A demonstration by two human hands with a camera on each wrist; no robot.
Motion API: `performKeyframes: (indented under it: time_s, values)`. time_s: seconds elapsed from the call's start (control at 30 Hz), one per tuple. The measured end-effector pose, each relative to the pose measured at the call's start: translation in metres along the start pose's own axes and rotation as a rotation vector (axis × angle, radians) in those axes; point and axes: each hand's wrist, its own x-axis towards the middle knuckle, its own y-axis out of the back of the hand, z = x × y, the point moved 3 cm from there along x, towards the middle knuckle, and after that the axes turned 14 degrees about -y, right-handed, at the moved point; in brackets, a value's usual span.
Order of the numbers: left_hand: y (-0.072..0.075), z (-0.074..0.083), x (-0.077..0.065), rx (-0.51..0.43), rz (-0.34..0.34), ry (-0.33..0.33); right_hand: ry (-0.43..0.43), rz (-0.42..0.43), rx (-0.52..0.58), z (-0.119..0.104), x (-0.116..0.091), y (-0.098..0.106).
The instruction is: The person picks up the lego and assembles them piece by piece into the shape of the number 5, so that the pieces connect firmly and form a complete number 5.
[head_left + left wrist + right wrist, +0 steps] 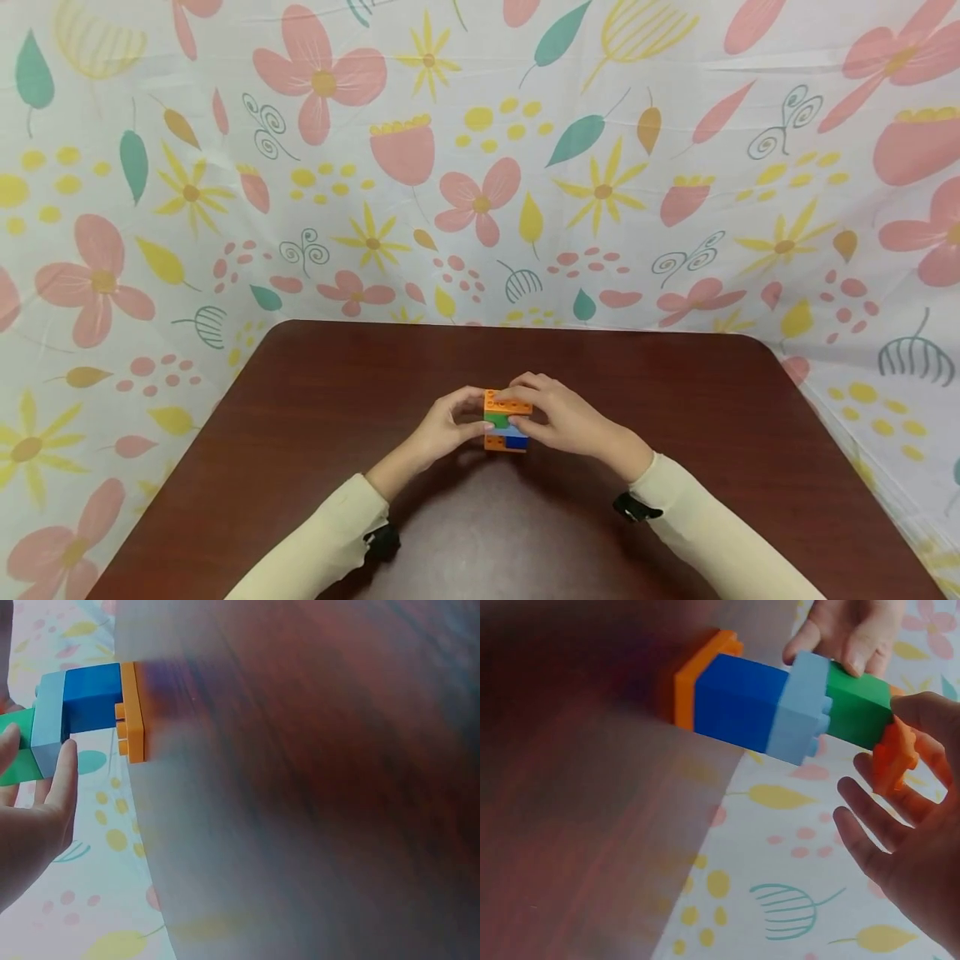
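Note:
A small upright stack of toy building bricks stands on the table between both hands. At its foot is an orange plate [134,712], with a dark blue brick [739,703] on one part of it. Above that comes a light blue brick [799,709], then a green brick [859,705], and an orange studded plate [506,403] tops it. My left hand [442,427] pinches the stack at the green brick, a finger reaching along the light blue one. From the right, my right hand [564,414] holds the top orange plate between thumb and fingers, partly covering it.
The brown table [337,367] reaches around the stack on all sides. Behind its far edge hangs a flower-patterned cloth [480,125]. Black bands [637,507] sit at both sleeve cuffs.

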Motion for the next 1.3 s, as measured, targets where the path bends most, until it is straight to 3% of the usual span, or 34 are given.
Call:
performKeyframes:
  time_s: [0.23,0.37,0.6,1.0,1.3]
  values:
    - [0.000,0.001,0.000,0.029,0.016,0.012,-0.064,-0.033,0.177,0.013,-0.010,-0.004]
    - [0.001,0.001,-0.001,0.015,0.028,0.014,-0.127,-0.023,0.183,0.022,-0.014,-0.005]
    - [0.005,-0.020,0.001,-0.008,0.075,-0.011,-0.193,-0.038,0.230,0.036,-0.023,-0.015]
    - [0.011,-0.007,0.004,-0.005,0.095,-0.074,-0.248,-0.119,0.283,0.047,-0.025,-0.031]
    - [0.005,-0.012,0.004,-0.044,0.088,-0.077,-0.253,-0.175,0.307,0.046,-0.026,-0.038]
